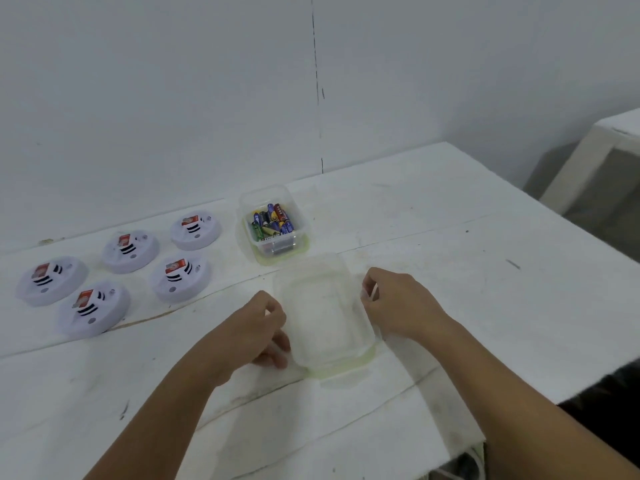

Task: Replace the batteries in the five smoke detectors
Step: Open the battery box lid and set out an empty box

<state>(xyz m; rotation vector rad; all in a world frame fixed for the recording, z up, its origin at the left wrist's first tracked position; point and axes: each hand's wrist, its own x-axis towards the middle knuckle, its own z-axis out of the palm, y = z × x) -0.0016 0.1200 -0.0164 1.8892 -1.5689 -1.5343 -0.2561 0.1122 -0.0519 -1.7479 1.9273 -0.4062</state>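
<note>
Both hands, left hand [266, 323] and right hand [398, 303], pinch the blurred clear container [325, 313]; its contents are unreadable. Its long axis runs toward the table's [485, 271] far edge.

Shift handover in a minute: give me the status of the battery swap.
Done: nothing visibly; all five smoke detectors lie face-down on the table, each with a red-labelled battery in place. In hand: left hand and right hand grip an empty clear container. Left: all five swaps; batteries wait in the clear tub.
</note>
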